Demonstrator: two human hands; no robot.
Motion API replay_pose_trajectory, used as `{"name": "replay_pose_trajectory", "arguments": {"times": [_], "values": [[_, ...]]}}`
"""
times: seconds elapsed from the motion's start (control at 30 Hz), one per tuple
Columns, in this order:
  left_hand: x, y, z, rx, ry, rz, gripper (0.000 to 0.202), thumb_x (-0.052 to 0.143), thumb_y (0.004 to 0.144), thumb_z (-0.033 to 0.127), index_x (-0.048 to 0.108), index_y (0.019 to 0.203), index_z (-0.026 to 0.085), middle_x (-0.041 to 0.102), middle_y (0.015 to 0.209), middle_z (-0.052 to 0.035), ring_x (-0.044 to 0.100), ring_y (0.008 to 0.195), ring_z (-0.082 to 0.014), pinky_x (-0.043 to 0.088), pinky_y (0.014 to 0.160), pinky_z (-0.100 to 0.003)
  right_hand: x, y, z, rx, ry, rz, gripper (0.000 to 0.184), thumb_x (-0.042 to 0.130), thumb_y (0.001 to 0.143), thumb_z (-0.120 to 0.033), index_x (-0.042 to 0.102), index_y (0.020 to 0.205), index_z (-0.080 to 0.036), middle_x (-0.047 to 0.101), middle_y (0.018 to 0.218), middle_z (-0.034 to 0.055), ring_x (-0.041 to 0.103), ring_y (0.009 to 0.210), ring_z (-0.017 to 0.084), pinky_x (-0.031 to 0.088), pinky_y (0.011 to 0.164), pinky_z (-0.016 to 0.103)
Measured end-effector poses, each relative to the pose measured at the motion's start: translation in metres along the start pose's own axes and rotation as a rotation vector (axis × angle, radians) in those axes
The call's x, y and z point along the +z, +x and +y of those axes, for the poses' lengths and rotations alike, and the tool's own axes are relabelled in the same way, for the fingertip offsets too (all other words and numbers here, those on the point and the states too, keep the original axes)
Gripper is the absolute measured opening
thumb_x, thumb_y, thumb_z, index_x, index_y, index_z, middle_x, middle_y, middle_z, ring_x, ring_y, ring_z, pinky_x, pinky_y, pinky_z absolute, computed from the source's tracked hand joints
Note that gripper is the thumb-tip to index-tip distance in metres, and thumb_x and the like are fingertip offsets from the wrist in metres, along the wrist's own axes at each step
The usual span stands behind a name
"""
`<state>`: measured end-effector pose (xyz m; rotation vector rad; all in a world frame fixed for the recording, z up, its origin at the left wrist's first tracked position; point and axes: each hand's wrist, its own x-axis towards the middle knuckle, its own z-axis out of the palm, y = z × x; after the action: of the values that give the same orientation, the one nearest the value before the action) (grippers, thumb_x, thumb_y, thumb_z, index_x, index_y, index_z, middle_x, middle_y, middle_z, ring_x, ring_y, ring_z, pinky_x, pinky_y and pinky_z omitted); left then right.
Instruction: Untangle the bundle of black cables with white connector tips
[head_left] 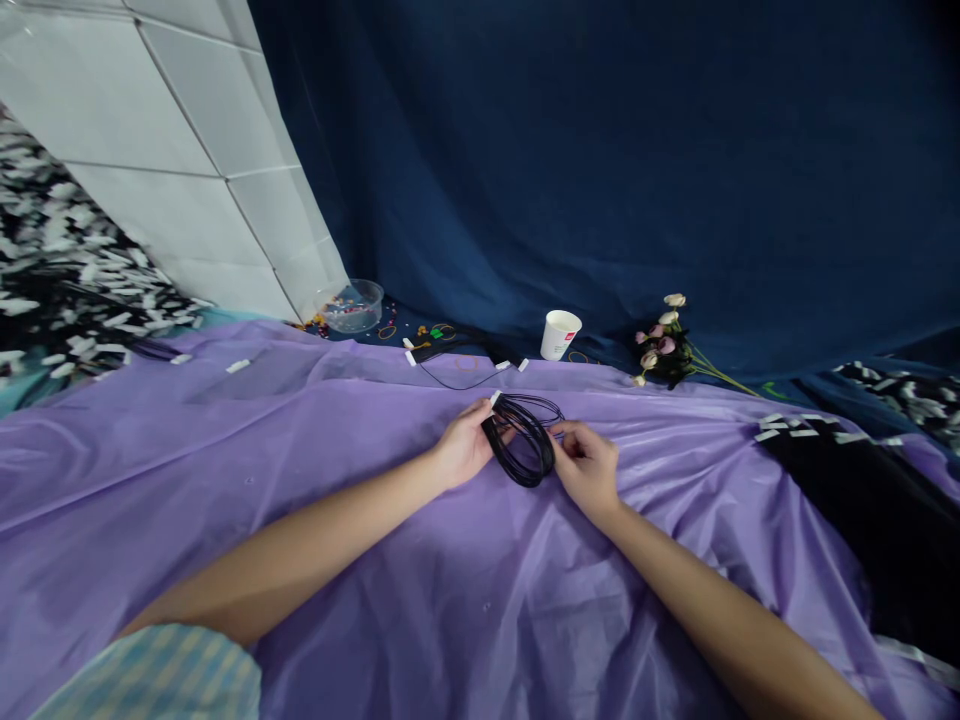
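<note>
A looped bundle of thin black wires with a white connector at its upper left is held between my hands over the purple cloth. My left hand is closed on the bundle's left side, its thumb near the connector. On the right side, my right hand pinches the wires between thumb and fingers. Some looser strands arc above the main coil. Just beyond lie more black wires with white connectors on their ends.
A paper cup, artificial flowers and a clear plastic tub with small coloured bits stand along the blue curtain. Black wire bundles with white ends lie at right. A large pile of similar wires is at far left.
</note>
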<state>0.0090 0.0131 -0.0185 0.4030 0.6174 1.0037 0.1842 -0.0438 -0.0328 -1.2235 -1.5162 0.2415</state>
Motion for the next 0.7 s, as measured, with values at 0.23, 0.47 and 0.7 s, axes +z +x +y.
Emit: {"name": "replay_pose_trajectory", "arguments": {"times": [0.23, 0.47, 0.7], "values": [[0.0017, -0.0054, -0.0011, 0.011, 0.069, -0.092, 0.007, 0.061, 0.086, 0.021, 0.059, 0.082, 0.015, 0.063, 0.081, -0.0050, 0.062, 0.074, -0.0158, 0.051, 0.073, -0.029, -0.0001, 0.0025, 0.0013, -0.024, 0.072, -0.461, 0.019, 0.065, 0.081, -0.029, 0.062, 0.067, -0.017, 0.057, 0.057, -0.0020, 0.052, 0.051, 0.010, 0.041, 0.051, 0.021], [0.0027, -0.0090, -0.0012, -0.022, 0.110, -0.196, 0.010, 0.062, 0.086, 0.023, 0.060, 0.083, 0.014, 0.064, 0.089, -0.0085, 0.062, 0.086, -0.0195, 0.049, 0.081, -0.033, 0.0013, 0.0088, -0.0039, -0.010, 0.022, -0.667, 0.026, 0.068, 0.080, -0.046, 0.069, 0.076, -0.020, 0.069, 0.073, 0.0022, 0.063, 0.062, 0.016, 0.047, 0.060, 0.027], [0.0002, -0.0074, -0.0026, -0.045, 0.102, -0.213, 0.008, 0.060, 0.087, 0.021, 0.059, 0.081, 0.014, 0.062, 0.085, -0.0060, 0.061, 0.081, -0.0168, 0.048, 0.080, -0.031, 0.0012, 0.0088, -0.0039, 0.014, -0.045, -0.697, 0.021, 0.064, 0.084, -0.039, 0.070, 0.077, -0.021, 0.069, 0.073, 0.0015, 0.062, 0.062, 0.015, 0.045, 0.061, 0.026]]}}
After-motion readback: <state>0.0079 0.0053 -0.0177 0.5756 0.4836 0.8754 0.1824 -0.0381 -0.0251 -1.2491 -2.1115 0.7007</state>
